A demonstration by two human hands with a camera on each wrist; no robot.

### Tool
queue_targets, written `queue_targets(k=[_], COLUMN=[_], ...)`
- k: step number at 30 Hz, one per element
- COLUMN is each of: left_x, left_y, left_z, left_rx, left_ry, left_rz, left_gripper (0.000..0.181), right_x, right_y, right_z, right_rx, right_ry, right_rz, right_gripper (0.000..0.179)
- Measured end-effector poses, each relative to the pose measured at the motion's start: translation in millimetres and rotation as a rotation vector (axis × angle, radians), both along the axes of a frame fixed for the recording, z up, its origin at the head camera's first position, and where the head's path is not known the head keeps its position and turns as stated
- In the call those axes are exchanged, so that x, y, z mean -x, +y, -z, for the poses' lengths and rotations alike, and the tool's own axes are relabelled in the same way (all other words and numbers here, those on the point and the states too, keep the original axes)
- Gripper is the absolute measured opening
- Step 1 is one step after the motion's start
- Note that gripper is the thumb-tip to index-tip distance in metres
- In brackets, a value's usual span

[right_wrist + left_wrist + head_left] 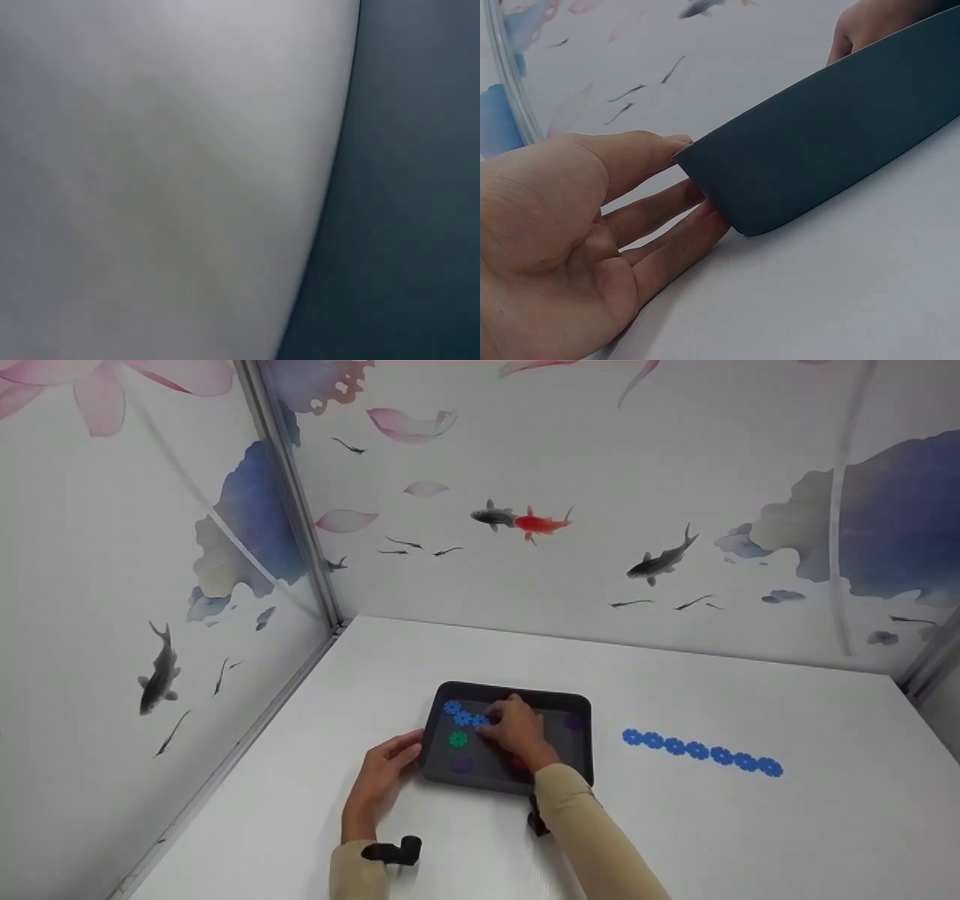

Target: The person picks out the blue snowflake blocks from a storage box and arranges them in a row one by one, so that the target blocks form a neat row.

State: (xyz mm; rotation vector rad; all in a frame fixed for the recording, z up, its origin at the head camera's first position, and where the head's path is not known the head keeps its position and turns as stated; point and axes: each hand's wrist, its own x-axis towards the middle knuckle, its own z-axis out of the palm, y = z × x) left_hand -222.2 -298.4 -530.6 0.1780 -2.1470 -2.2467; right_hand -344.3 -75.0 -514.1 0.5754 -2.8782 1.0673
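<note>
A dark grey tray (510,787) rests on the white table. My left hand (381,780) is at its left side; in the left wrist view the straight fingers (671,247) touch the end wall and the thumb is at the rim. My right hand (519,729) reaches into the tray, thumb and forefinger pinching a blue notched disc (480,721) at the right end of a short linked run. The other blue discs (457,712) of this run lie toward the tray's upper left. The right wrist view holds only a blurred pale surface and the tray's wall (405,210).
Also in the tray are a green disc (458,739), purple pieces (462,765) and a red piece (520,763), partly hidden by my right hand. A chain of several blue discs (698,750) lies on the table right of the tray. Printed panels (600,457) stand behind and left.
</note>
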Motion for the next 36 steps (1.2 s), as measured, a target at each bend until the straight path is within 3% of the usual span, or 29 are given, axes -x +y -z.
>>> queue_targets(k=[9,18,29,36], left_x=[0.9,2.5,2.6,0.0], left_y=[1.4,2.2,1.5,-1.4], left_z=[-2.2,-0.6,-0.1,-0.7], left_rx=[-0.006,-0.01,0.039,0.019], left_ry=[-0.008,0.003,-0.012,-0.019], left_rz=[-0.006,-0.006,-0.019,-0.025], left_gripper=[0.045,0.045,0.044,0.044], right_x=[-1.3,1.0,0.9,2.6], right_y=[-0.6,1.7,11.8,27.1], right_z=[-3.3,-5.4,-5.0,-17.1], right_rx=[-0.001,0.007,0.016,0.04], right_ry=[-0.035,-0.08,-0.044,-0.009], right_rz=[0.003,0.002,-0.026,-0.019], right_gripper=[0.025,0.028,0.032,0.029])
